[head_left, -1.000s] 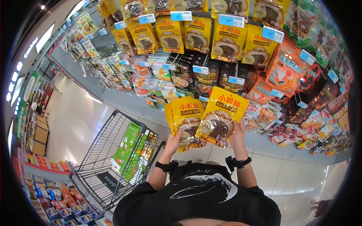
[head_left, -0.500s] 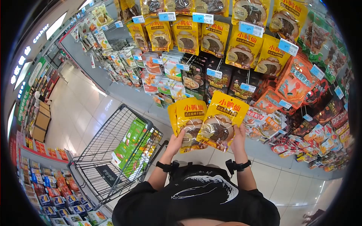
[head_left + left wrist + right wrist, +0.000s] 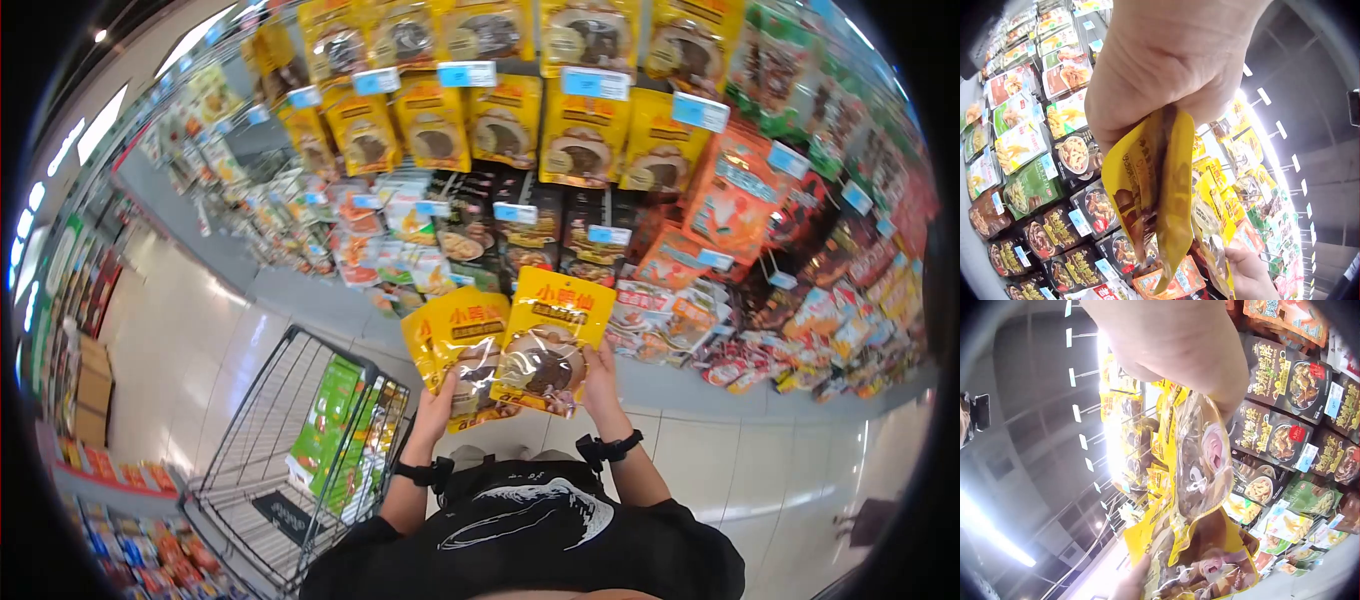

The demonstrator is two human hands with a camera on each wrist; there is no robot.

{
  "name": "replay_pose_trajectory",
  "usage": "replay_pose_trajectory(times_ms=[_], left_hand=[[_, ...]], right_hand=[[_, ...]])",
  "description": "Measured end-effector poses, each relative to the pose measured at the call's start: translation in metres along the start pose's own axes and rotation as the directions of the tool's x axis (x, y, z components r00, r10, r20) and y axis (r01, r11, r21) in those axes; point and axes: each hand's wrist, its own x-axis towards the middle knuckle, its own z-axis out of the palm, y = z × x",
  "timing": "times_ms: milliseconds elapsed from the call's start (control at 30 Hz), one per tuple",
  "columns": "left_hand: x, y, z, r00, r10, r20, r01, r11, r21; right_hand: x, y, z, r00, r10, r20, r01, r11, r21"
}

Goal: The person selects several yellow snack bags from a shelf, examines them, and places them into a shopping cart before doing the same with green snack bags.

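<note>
**Single pouch in right grip, overlapping the left-hand pair**

The single yellow pouch (image 3: pixel 553 355) is in front of your chest, its printed face toward you. Its long axis runs up and away, with the top leaning to your right. Your right hand (image 3: pixel 602 388) is nearer and pinches its lower right edge. The pouch lies to the left of that grip and overlaps the right side of the yellow pair (image 3: pixel 466 345); whether they touch cannot be told from these views.

Your left hand (image 3: pixel 434 405) pinches the pair at the lower left edge. The two are fanned, one partly behind the other, tops leaning left.

Beyond your pouches, black packets (image 3: pixel 528 232) hang on the rack, with matching yellow pouches (image 3: pixel 583 135) higher up. Price tags (image 3: pixel 597 83) jut out in front of that row and partly cover it. To your left stands a wire cart (image 3: pixel 371 374) carrying a green package (image 3: pixel 325 430), beside your left forearm.
</note>
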Motion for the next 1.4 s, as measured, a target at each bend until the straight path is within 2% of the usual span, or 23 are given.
replay_pose_trajectory(times_ms=[67,167,267,367,433,467,533,733,1033,1100,1333,1400], left_hand=[[0.001,0.000,0.002,0.999,-0.010,-0.044,0.010,1.000,-0.002],[0.004,-0.003,0.004,0.999,-0.038,-0.007,0.038,0.999,-0.013],[0.006,-0.007,0.009,0.999,-0.026,0.021,0.027,0.999,-0.035],[0.000,0.002,0.018,0.998,-0.049,0.045,0.050,0.998,-0.030],[-0.001,0.007,0.028,0.999,0.043,-0.005,-0.043,0.998,0.042],[0.003,0.010,0.033,0.997,0.070,0.016,-0.070,0.997,0.026],[0.002,0.007,0.031,1.000,0.008,0.029,-0.007,1.000,-0.017],[0.004,0.008,0.034,0.998,0.046,0.045,-0.046,0.999,0.000],[0.005,0.007,0.038,0.998,0.029,0.050,-0.026,0.998,-0.055],[0.006,0.010,0.042,0.998,0.043,0.047,-0.040,0.996,-0.078],[0.012,0.010,0.061,0.994,-0.002,0.106,0.005,0.999,-0.032],[0.024,-0.004,0.061,0.982,-0.070,0.174,0.070,0.998,0.002]], right_hand=[[-0.001,0.002,-0.006,0.999,-0.026,-0.041,0.027,1.000,0.013],[-0.003,0.004,-0.015,0.999,0.010,-0.045,-0.010,1.000,-0.013],[-0.007,-0.002,-0.020,0.999,-0.020,-0.047,0.022,0.999,0.028],[-0.009,-0.005,-0.028,0.998,-0.017,-0.065,0.017,1.000,-0.007],[-0.015,-0.003,-0.030,0.993,-0.033,-0.115,0.034,0.999,0.007],[-0.013,-0.004,-0.029,0.986,-0.047,-0.161,0.051,0.998,0.023],[-0.012,-0.002,-0.033,0.987,-0.078,-0.140,0.081,0.997,0.019],[-0.009,-0.010,-0.036,0.993,-0.084,-0.078,0.083,0.996,-0.018],[-0.002,-0.014,-0.040,0.995,-0.093,-0.040,0.090,0.994,-0.058],[-0.006,-0.012,-0.041,0.989,-0.095,-0.112,0.090,0.995,-0.053],[-0.014,-0.025,-0.056,0.981,-0.102,-0.167,0.091,0.993,-0.068],[-0.022,-0.035,-0.056,0.978,-0.087,-0.192,0.071,0.994,-0.085]])
